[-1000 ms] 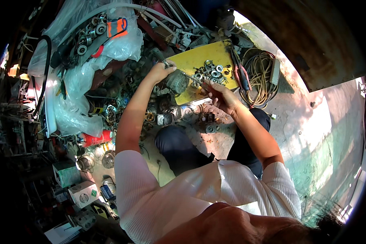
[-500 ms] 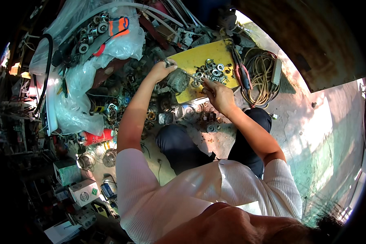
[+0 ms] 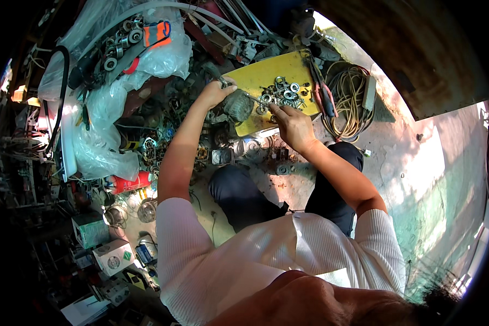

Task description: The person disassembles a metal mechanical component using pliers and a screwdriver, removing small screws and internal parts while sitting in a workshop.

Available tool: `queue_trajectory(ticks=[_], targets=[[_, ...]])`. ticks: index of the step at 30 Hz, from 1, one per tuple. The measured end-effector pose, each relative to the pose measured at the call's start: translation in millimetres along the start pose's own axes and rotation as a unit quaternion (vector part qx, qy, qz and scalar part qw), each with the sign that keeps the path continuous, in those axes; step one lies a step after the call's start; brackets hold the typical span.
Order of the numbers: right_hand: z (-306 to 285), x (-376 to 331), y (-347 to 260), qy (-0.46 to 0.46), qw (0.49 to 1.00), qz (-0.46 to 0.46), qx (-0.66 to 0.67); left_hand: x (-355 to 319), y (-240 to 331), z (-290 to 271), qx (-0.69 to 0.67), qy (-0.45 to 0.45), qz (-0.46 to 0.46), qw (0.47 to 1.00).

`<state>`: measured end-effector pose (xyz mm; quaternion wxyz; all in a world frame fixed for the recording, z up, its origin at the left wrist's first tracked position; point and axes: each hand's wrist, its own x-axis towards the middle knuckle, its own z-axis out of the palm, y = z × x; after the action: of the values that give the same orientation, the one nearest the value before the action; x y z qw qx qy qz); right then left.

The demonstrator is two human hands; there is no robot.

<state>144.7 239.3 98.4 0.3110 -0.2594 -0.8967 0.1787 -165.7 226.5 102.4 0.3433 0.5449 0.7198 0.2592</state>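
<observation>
My left hand (image 3: pixel 218 93) is closed around a grey metal tool or fitting at the near-left edge of a yellow board (image 3: pixel 261 68). Right beside it is a round, ribbed grey metal part (image 3: pixel 238 106), perhaps a motor piece. A thin metal rod (image 3: pixel 255 99) runs from this part toward my right hand (image 3: pixel 294 127). The fingers of that hand are closed on the rod's near end; its handle, if any, is hidden. Several ring bearings and small metal parts (image 3: pixel 288 93) lie heaped on the board just beyond my right fingers.
Red-handled pliers (image 3: pixel 326 102) and a coil of cable (image 3: pixel 350 103) lie right of the board. Plastic bags (image 3: pixel 106 130) and metal scrap crowd the left, with a red can (image 3: pixel 131 182) and boxes (image 3: pixel 113 256) below. A rusty panel (image 3: pixel 418 65) overhangs the upper right.
Both hands keep nearly the same place and grip. My right hand has shifted very slightly; the round metal part stays beside my left hand.
</observation>
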Motion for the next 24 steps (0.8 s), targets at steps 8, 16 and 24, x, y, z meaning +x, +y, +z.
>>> queue_trajectory(ticks=[8, 16, 24], targets=[[-2, 0, 21, -0.111, 0.284, 0.454, 0.837, 1, -7, 1, -0.031, 0.000, -0.012, 0.999], [24, -6, 18, -0.046, 0.929, 0.231, 0.287, 1, -3, 3, 0.002, 0.006, 0.011, 1.000], [23, -10, 24, -0.064, 0.694, 0.333, 0.635, -3, 5, 1, 0.014, 0.016, 0.000, 1.000]])
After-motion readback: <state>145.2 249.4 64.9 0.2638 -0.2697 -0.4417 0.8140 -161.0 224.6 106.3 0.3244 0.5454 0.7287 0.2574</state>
